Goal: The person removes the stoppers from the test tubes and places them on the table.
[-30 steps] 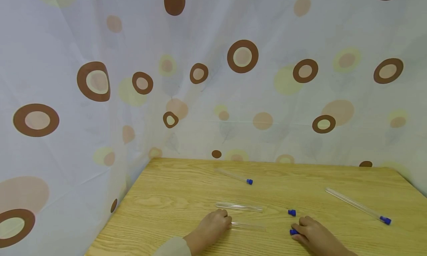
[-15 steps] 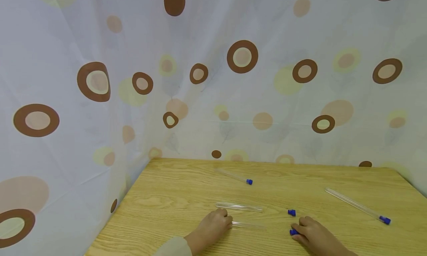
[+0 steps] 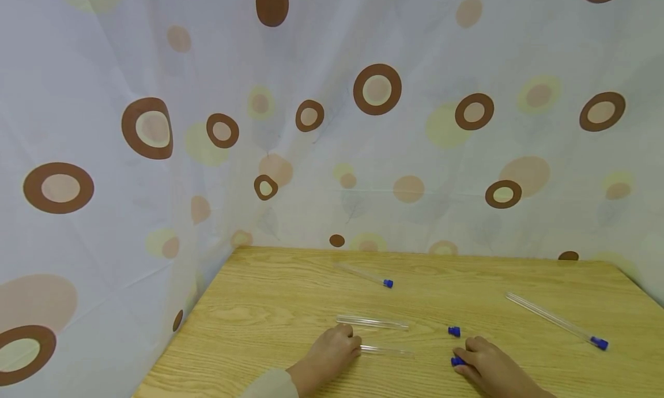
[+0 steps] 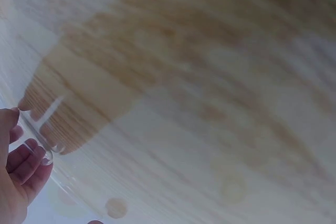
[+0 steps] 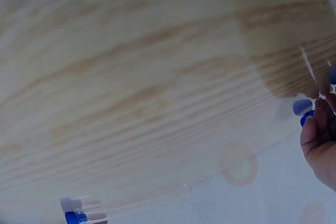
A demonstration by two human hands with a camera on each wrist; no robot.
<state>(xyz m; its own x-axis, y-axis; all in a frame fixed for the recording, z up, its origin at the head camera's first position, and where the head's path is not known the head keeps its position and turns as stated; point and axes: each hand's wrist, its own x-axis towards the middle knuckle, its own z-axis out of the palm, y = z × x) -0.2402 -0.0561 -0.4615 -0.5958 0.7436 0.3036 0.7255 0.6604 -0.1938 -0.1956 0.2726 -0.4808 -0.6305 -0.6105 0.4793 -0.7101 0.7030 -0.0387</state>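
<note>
My left hand pinches the near clear test tube, which lies along the table and points right. In the left wrist view, the tube's rounded end shows between thumb and fingers. Across a gap to the right, my right hand grips a blue cap with thumb and fingertips; most of that cap is visible. A second blue cap lies loose just beyond this hand. Behind my left fingers rests another uncapped clear tube.
Toward the back lies a tube with a blue cap on its right end. Another capped tube slants across the table's right side. The wooden table meets a patterned curtain behind and at the left.
</note>
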